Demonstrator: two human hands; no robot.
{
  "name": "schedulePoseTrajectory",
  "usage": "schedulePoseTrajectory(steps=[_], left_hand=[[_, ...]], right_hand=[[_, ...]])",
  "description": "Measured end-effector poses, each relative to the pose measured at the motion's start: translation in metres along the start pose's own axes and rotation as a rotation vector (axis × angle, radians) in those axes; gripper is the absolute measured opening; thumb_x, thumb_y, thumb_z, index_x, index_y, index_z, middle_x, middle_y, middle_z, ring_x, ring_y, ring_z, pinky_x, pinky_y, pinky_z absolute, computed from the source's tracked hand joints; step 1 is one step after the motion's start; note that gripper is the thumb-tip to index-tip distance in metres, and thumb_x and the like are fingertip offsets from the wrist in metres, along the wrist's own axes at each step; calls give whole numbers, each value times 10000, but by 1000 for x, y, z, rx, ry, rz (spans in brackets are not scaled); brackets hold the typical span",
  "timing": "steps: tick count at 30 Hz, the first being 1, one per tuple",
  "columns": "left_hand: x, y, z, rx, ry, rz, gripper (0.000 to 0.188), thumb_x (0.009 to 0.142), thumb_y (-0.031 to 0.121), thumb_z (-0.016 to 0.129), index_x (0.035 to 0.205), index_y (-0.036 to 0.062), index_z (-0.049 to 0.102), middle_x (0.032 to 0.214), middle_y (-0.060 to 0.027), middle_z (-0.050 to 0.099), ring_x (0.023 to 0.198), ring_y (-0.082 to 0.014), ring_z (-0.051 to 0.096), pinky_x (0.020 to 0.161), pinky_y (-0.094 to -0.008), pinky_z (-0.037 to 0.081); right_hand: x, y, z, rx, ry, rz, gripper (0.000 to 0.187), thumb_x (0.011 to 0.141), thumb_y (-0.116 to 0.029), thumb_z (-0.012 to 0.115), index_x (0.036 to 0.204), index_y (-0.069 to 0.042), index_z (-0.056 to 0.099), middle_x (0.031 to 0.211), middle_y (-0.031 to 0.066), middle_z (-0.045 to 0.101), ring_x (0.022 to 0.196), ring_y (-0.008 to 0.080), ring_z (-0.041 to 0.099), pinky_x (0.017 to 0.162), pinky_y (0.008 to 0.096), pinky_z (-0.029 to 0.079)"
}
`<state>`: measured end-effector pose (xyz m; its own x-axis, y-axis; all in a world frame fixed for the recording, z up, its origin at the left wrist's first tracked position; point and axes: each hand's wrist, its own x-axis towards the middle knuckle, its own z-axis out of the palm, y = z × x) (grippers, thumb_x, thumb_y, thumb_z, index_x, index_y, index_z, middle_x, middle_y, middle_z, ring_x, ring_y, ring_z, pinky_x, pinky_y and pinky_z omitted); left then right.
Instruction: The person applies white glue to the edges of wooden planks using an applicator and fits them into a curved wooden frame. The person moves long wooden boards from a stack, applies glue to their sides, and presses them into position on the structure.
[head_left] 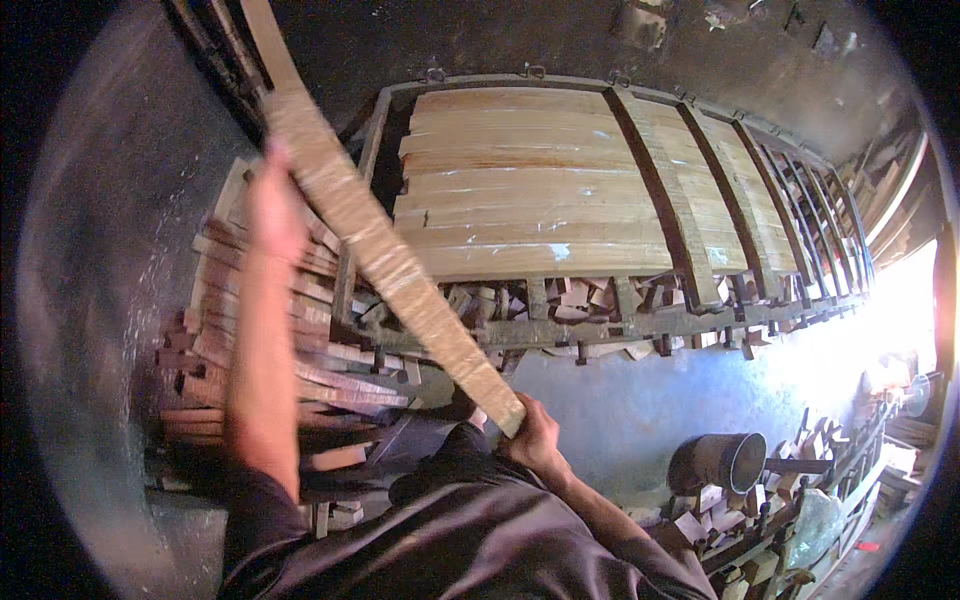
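A long wooden plank (385, 245) slants through the air from the upper left down to my waist. My right hand (535, 440) is wrapped around its near end. At the plank's left edge, farther up, is my left hand (275, 205), blurred by motion; it seems to grip the plank from the side, its fingers partly hidden. To the right of the plank, pale boards (530, 190) lie side by side in a metal clamping frame (490, 335), with dark bars (660, 200) across them. The frame's left end lies partly behind the plank.
Stacked wood strips (215, 350) lie on the left, below my left arm. Wood offcuts (575, 298) fill the space under the frame. At the lower right are a dark metal bucket (700, 465), more offcuts (710, 515) and a clear plastic bag (815, 525).
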<state>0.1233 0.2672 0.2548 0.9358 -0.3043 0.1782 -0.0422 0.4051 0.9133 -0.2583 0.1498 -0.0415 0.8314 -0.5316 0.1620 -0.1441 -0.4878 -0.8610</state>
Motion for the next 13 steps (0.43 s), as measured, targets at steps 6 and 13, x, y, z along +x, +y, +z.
schedulePoseTrajectory(steps=[6,13], left_hand=[[-48,-277,23,512,-320,-280,369,956,363,586,1095,26,531,947,-68,566,889,-206,537,832,-398,461],[-82,-356,-22,1048,-684,-252,658,926,338,653,1429,-23,432,1494,-209,425,1390,-343,405,1155,-434,295]], right_hand=[[84,16,-49,243,178,421,607,635,34,712,1224,-5,569,1063,69,682,996,189,651,891,325,519],[313,28,-76,-588,47,632,252,791,-234,697,947,-61,601,754,119,709,693,306,710,638,444,541]])
